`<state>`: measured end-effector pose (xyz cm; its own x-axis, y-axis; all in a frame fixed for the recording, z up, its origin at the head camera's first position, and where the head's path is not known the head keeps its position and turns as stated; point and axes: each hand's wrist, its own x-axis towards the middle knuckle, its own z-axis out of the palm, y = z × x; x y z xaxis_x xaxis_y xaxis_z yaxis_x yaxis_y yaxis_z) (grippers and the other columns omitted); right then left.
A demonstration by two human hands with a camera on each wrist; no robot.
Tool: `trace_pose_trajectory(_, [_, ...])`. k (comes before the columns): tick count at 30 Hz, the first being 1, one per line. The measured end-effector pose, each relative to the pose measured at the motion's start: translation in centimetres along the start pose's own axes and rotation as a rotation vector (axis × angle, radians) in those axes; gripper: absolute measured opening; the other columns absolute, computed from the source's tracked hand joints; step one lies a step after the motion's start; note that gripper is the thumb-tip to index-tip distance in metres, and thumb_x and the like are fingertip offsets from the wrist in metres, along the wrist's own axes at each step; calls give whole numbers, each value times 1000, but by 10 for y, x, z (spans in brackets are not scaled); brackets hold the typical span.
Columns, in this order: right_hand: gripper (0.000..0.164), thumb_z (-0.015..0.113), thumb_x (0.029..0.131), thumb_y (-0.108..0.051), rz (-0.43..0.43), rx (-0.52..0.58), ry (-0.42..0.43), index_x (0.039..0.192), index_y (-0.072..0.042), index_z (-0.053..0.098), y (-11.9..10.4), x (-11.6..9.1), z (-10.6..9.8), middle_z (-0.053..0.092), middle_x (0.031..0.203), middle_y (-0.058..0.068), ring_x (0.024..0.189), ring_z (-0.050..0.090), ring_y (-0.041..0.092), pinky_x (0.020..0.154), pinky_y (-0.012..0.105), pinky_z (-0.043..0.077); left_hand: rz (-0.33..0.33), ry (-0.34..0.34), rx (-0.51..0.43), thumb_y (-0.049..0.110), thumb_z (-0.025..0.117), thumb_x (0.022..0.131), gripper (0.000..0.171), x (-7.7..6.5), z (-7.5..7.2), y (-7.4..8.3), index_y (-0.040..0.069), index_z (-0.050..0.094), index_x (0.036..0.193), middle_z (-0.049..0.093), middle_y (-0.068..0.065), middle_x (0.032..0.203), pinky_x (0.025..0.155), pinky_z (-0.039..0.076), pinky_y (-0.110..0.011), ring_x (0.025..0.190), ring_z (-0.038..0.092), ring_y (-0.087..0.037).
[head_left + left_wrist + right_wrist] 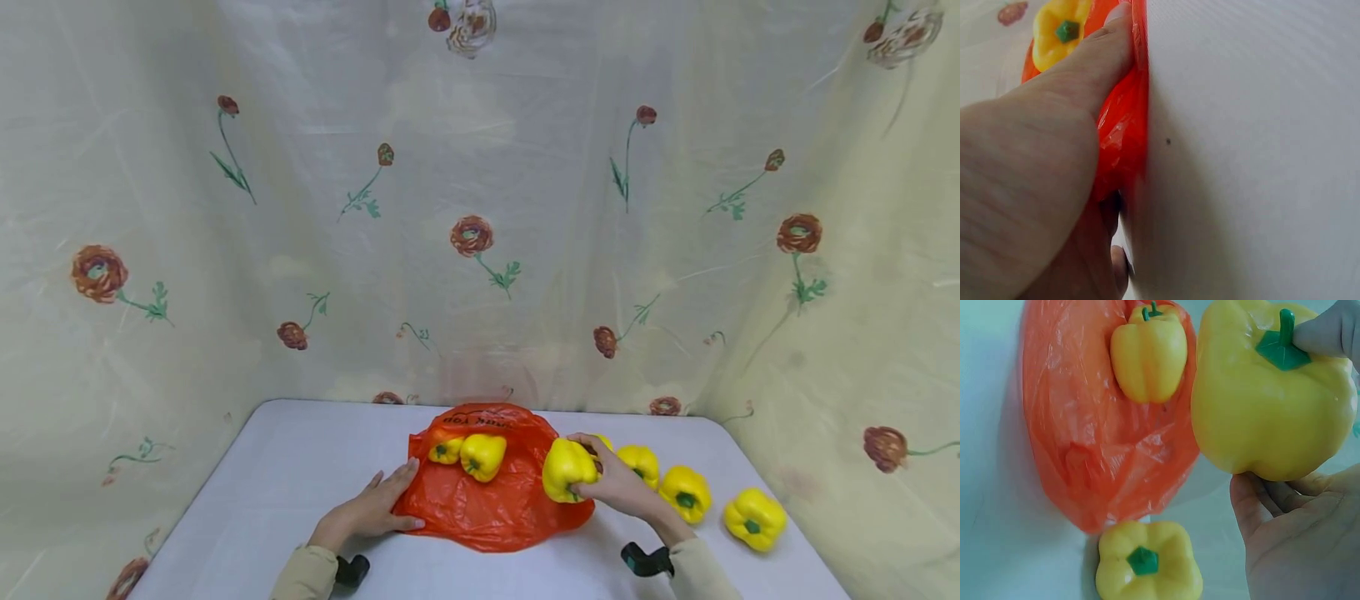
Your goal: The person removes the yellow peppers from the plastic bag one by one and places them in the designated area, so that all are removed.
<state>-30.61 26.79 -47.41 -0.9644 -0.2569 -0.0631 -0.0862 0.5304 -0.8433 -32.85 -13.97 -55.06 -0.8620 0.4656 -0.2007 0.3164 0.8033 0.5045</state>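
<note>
A red plastic bag (pixel 487 512) lies on the table with two yellow bell peppers, the nearer one (pixel 483 457) beside another (pixel 446 451), at its mouth. Against the bag's left edge rests my left hand (pixel 372 504), its fingers spread and thumb laid along the plastic in the left wrist view. My right hand (pixel 617 482) grips a third yellow bell pepper (pixel 1272 412) between thumb and fingers, its thumb by the green stem. That pepper is held over the right side of the bag.
Several more yellow bell peppers (pixel 686 493) stand in a slanting row on the right, one partly hidden behind my right hand. The nearest pepper (pixel 755 519) is close to the table's right edge. A flowered curtain (pixel 525 292) surrounds the white table (pixel 300 450).
</note>
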Motion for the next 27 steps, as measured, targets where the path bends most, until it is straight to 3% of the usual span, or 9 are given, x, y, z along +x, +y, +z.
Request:
trace_pose_trajectory(10, [82, 76, 78, -19, -22, -1, 28, 145, -11, 30, 15, -23, -22, 37, 143, 16, 114, 46, 29, 95, 42, 47, -7, 6, -1, 59, 63, 83, 101, -1, -1, 3, 8, 14, 155, 16, -9, 162, 120, 6, -58, 149, 16, -31])
trace_pose_trajectory(23, [80, 73, 82, -22, 58, 31, 34, 145, -8, 27, 40, -45, -34, 33, 145, 19, 120, 43, 31, 99, 44, 43, -10, 6, -8, 60, 63, 83, 102, 1, 1, 0, 9, 13, 155, 16, -9, 163, 120, 6, -57, 149, 15, -31])
trace_pose_trajectory(27, [79, 73, 82, -23, 95, 11, 49, 145, -8, 28, 48, -50, -34, 32, 147, 21, 123, 41, 33, 101, 49, 41, -16, 4, -5, 60, 63, 83, 102, 1, 1, 1, 8, 13, 155, 16, -9, 163, 120, 6, -57, 149, 15, -31])
